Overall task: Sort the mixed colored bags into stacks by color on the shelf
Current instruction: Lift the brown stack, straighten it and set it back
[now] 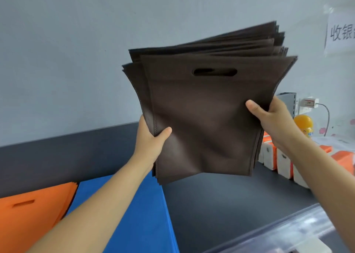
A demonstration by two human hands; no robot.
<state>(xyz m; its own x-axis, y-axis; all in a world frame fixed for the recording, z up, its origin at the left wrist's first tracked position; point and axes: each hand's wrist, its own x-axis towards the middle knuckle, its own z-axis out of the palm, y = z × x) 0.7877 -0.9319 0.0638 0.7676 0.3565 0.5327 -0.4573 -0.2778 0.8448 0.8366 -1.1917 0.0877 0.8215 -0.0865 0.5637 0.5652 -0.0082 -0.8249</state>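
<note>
Matt brown cloth bags point(201, 118); smooth dark shelf point(221, 204)

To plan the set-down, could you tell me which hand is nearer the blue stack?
Left. The left hand grips the brown bags on the left, over the blue stack; the right hand grips them on the right, farther away.

The stack of flat brown fabric bags point(201, 118) is hanging above the dark flat shelf point(221, 204), between the left hand point(151, 143) and the right hand point(272, 122). Flat orange fabric bags point(28, 224) are lying leftmost on the shelf, with flat blue fabric bags point(144, 214) just beside them on the right. White-and-orange tissue packs point(282, 162) are standing rightmost.
</note>
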